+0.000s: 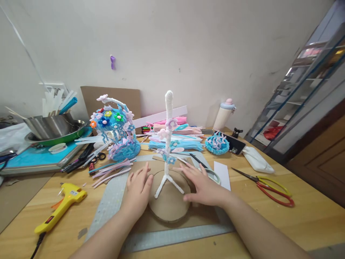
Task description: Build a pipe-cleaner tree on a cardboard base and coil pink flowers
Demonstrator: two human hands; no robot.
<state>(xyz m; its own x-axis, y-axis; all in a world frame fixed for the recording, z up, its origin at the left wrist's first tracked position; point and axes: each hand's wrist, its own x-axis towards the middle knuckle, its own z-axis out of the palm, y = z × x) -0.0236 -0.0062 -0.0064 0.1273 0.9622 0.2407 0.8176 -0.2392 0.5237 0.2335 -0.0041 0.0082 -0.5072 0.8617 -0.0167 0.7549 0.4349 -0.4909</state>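
A white fuzzy stem stands upright on splayed white legs, with pink, lilac and blue pipe-cleaner flowers along it. Its legs rest on a round cardboard disc, which lies on a larger cardboard sheet. My left hand is at the disc's left edge, fingers stretched forward and holding nothing. On the other side, my right hand spreads its fingers over the disc's right edge, its thumb near one leg of the stem. Neither hand appears to grip the stem.
A yellow glue gun lies at left, red-and-yellow scissors at right. Behind stand a blue flowered pipe-cleaner model, pipe-cleaner bundles, a small blue basket shape and a bottle. A grey cutting mat lies underneath.
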